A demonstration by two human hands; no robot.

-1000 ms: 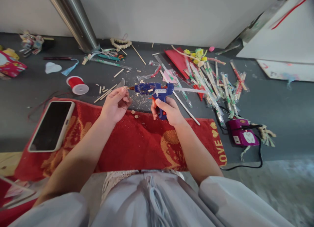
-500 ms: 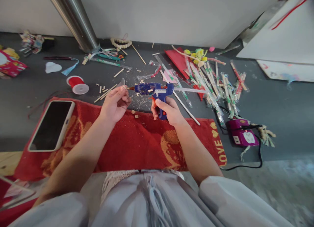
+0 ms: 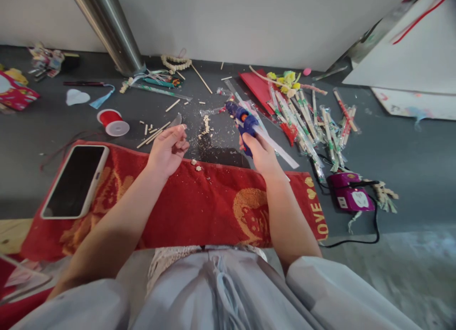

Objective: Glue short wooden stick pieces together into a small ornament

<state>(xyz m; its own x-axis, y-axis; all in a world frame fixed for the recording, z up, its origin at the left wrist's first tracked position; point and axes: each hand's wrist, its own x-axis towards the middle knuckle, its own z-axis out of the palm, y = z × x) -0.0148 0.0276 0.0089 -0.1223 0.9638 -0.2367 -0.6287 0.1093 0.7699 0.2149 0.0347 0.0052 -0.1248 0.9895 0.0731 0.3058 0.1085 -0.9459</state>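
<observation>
Swung away from the left hand [image 3: 168,147], the blue glue gun [image 3: 250,124] is held in the curled right hand [image 3: 262,153], right of middle. Left of middle, a tiny pale bit [image 3: 184,126] is pinched by the left hand.

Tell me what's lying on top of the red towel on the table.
A phone lies at the left end of the red towel, and two small pale pieces near its far edge. The person's forearms pass over it, hiding whatever is beneath them.
</observation>
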